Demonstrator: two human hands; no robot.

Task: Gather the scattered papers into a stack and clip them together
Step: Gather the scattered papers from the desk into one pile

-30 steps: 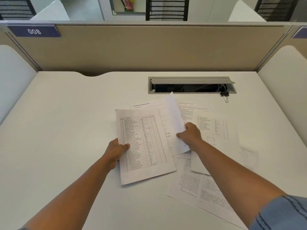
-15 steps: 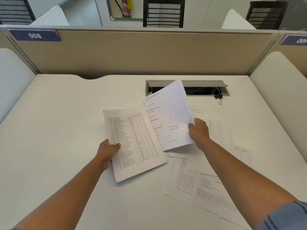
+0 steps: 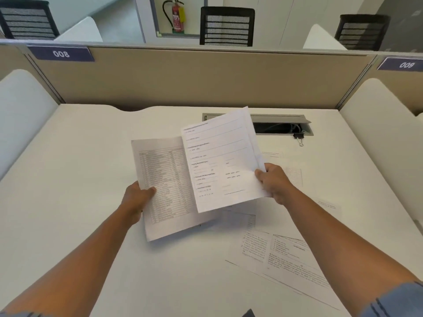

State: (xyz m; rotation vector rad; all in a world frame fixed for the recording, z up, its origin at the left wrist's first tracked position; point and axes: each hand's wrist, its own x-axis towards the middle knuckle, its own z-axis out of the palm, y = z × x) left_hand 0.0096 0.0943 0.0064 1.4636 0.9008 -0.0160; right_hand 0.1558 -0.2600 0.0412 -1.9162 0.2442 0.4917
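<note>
White sheets are what the head view is mostly about: the left hand (image 3: 137,197) holds a table-printed sheet (image 3: 164,186) by its left edge, thumb curled over the top face and the other fingers hidden under the paper, so their spread cannot be told. The right hand (image 3: 273,183) pinches a form-style sheet (image 3: 219,161) at its right edge, thumb on top and fingers curled behind it; a second page edge seems to peek out behind it, though that is hard to confirm. The form-style sheet is lifted and tilted above the desk (image 3: 80,179), its left part overlapping the right part of the table-printed sheet. More loose papers (image 3: 281,250) lie flat on the desk beneath and to the right of the right forearm, some faintly printed, overlapping one another at odd angles. A black binder clip (image 3: 298,137) sits well apart from both hands, just beside the front edge of the cable tray (image 3: 281,128) at the back of the desk. Judging by this, the gathering step is under way and far from finished. The next move likely calls for laying the right hand's sheet squarely onto the left hand's, then collecting the remaining pages; clipping comes later.
</note>
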